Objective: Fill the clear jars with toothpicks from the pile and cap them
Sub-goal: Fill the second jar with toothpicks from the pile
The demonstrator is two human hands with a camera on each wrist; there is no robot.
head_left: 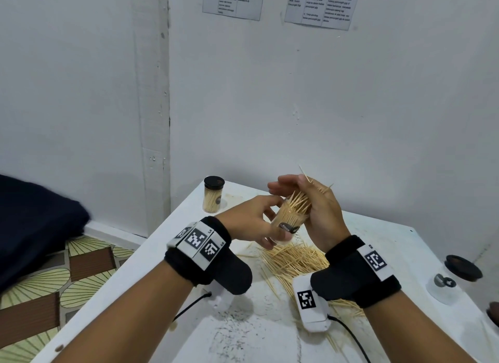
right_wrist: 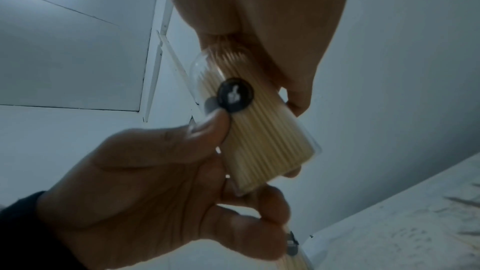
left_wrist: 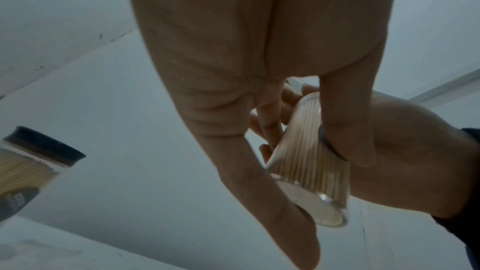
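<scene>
Step in hand: filling jar no. 2, not capping yet. Left hand (head_left: 249,222) holds the clear jar (head_left: 287,222) up off the tabletop (head_left: 243,335), thumb & fingers curled round its lower body, jar tilted w/ the mouth leaning toward the right hand (head_left: 318,208). Right hand sits at the jar mouth, palm against the rim side, fingers bent over a bundle of toothpicks (head_left: 299,200) that's only partway in; a few stick out past the fingers at odd angles. Whether it's pinching them or just herding them w/ the palm: can't tell.

Next move, my guess: square up the strays so they run parallel, tap/shake them down till tips sit below the rim, then fetch a cap. Black lid (head_left: 463,266) lies well off to the right of the right hand, beside an empty-looking jar (head_left: 442,287). Risk: crossed sticks jam at the mouth or spill.

Jar look: clear cylinder, round dark sticker on the side, packed nearly full w/ pale sticks standing lengthwise; base see-through in the left wrist view.

Pile (head_left: 294,260) lies below both hands. A finished, capped jar (head_left: 213,195) stands beyond the left hand.
</scene>
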